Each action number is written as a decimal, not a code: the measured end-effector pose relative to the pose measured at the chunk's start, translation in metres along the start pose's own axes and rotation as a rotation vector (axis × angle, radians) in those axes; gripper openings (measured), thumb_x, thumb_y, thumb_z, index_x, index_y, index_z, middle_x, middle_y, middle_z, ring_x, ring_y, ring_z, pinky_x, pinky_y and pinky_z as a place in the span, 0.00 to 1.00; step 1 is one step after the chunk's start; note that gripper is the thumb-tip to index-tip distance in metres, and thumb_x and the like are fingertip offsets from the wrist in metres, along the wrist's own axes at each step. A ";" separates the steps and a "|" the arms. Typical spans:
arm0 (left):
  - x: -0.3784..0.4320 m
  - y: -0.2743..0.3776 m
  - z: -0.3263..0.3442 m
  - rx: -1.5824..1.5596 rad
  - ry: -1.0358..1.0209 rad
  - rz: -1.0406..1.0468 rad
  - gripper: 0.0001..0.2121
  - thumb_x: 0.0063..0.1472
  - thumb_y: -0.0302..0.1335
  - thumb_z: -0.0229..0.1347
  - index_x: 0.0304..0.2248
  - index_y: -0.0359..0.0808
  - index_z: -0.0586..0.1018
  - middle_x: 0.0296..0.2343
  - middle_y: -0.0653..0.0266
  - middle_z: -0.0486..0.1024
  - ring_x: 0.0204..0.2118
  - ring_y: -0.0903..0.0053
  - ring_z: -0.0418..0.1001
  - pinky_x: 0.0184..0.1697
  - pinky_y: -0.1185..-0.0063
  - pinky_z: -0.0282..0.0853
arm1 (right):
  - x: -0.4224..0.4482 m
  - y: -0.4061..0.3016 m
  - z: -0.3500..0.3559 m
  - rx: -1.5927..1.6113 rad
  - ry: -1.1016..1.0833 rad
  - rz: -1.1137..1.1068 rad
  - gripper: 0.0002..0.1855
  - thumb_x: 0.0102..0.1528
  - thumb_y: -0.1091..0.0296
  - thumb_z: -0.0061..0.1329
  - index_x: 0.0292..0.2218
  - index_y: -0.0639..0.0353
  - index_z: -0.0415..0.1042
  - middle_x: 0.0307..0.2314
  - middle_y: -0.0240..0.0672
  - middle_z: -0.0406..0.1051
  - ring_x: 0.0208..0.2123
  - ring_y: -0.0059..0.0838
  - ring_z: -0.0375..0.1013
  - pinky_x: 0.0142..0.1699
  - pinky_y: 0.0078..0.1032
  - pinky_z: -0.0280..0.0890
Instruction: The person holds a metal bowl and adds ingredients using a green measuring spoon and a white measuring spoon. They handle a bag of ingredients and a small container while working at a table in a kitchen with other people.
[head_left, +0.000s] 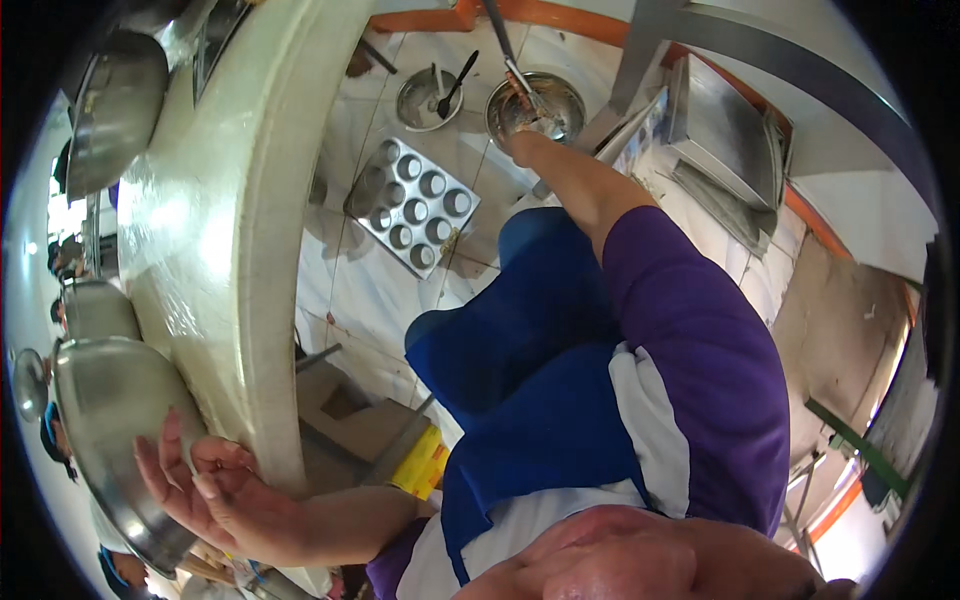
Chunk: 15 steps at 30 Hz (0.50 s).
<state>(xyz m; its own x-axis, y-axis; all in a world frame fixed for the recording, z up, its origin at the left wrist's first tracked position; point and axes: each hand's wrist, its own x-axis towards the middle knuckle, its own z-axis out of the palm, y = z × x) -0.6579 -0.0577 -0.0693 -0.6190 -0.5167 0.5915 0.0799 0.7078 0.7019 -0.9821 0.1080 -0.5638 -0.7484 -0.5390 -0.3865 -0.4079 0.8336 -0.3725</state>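
Down on the tiled floor, my right hand (527, 145) is at the near rim of a steel mixing bowl (571, 97), gripping it; its fingers are partly hidden. A wire whisk (534, 99) leans in that bowl, with batter-like residue around it. My left hand (217, 484) is raised beside the table edge, fingers apart and holding nothing. Behind it in the view stands a large steel bowl (124, 405) on the table. A metal muffin tin (420, 201) lies on the floor, its cups looking bare. Beyond it, a smaller bowl (405, 105) holds a black-handled utensil (457, 84) and a light one.
A table (262, 187) with a plastic-wrapped top runs along my left, carrying further steel bowls (120, 112). Below it are a cardboard box (352, 412) and a yellow package (422, 459). A metal box (720, 131) stands at right, near a grey frame (637, 60). Several people are beyond the table.
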 end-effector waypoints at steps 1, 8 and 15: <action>0.000 0.001 -0.002 0.010 -0.017 -0.014 0.29 0.59 0.35 0.50 0.55 0.29 0.57 0.46 0.46 0.65 0.23 0.84 0.63 0.27 0.89 0.59 | -0.010 0.000 0.003 0.021 -0.047 0.062 0.15 0.49 0.71 0.42 0.38 0.62 0.75 0.39 0.49 0.71 0.40 0.45 0.72 0.45 0.38 0.67; 0.015 -0.002 -0.009 -0.054 -0.071 -0.195 0.29 0.59 0.36 0.49 0.55 0.29 0.57 0.45 0.48 0.67 0.23 0.86 0.62 0.26 0.90 0.59 | -0.017 0.029 0.025 -0.151 -0.033 0.171 0.16 0.52 0.71 0.42 0.42 0.60 0.74 0.43 0.43 0.71 0.46 0.40 0.70 0.48 0.37 0.67; 0.012 -0.007 -0.015 -0.061 -0.119 -0.139 0.30 0.59 0.37 0.49 0.55 0.27 0.57 0.45 0.48 0.68 0.25 0.86 0.62 0.27 0.89 0.59 | -0.011 0.032 0.053 -0.132 0.085 0.112 0.13 0.50 0.73 0.42 0.37 0.60 0.75 0.40 0.39 0.71 0.46 0.39 0.68 0.46 0.35 0.67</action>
<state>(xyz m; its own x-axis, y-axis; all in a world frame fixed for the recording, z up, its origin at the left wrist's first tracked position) -0.6544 -0.0757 -0.0615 -0.7150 -0.5445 0.4385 0.0319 0.6012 0.7985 -0.9590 0.1340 -0.6164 -0.8323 -0.4345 -0.3442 -0.3805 0.8994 -0.2152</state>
